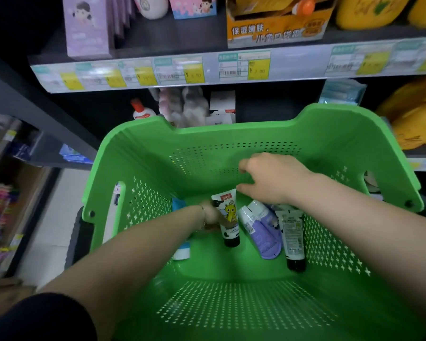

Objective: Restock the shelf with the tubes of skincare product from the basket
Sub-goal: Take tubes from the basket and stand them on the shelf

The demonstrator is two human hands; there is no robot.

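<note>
The basket (231, 129) is glossy green plastic; its walls are pierced with dots and small crosses. On its floor lie five soft squeeze tubes:
- A white dragon tube (229, 212) at the middle has a yellow cartoon dragon, a cow-spot band and a black cap.
- Two lilac tubes (263, 232) with white tops lie just beside it.
- A white back-label tube (293, 232) with a black cap lies towards the right wall; its print is too small to read.
- A blue tube (182, 252) by the left wall is half hidden under the forearm.

Of the hands, the left hand (210, 215) grips the dragon tube. The right hand (268, 178) hovers above, fingers loosely spread and holding nothing.

Beyond the basket, the shelf (293, 62) edge carries yellow price tags (244, 65), and an orange carton (276, 30) reads "保湿嫩肤".
</note>
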